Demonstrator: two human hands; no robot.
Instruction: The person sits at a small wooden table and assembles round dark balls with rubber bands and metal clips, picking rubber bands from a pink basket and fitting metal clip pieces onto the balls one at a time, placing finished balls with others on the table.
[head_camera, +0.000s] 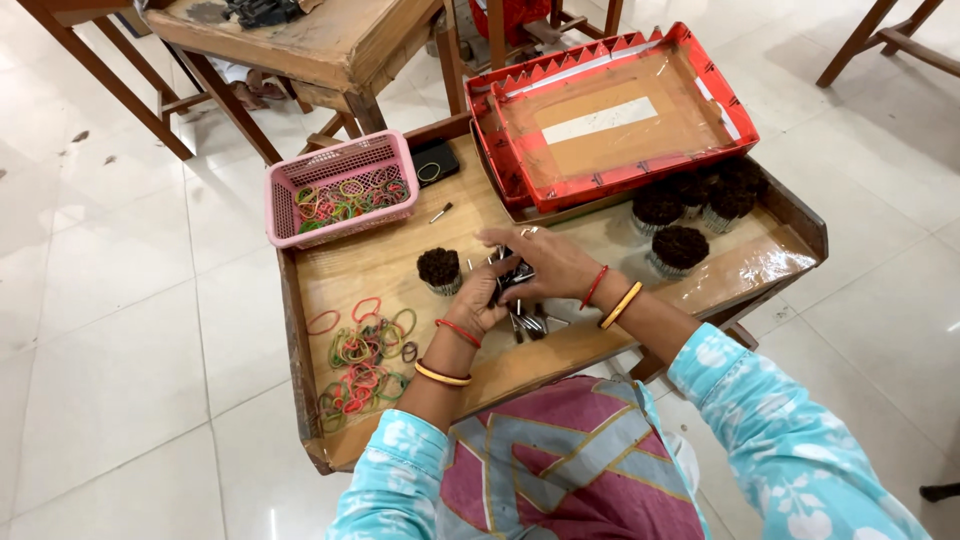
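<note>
My left hand (478, 300) and my right hand (550, 262) meet over the middle of a shallow wooden tray (300, 330), both closed around a small cluster of dark, silver-tipped pieces (514, 275). More of these pieces lie loose (528, 322) just under my hands. A finished round bundle with a dark top (439, 270) stands upright just left of my left hand. Loose coloured rubber bands (360, 362) are scattered on the tray's left part.
A pink basket (340, 190) with rubber bands sits at the tray's far left corner. Several dark-topped bundles (690, 215) stand at the right. A red cardboard box lid (620, 115) lies across the far edge. Wooden desks (300, 40) stand beyond on white tiles.
</note>
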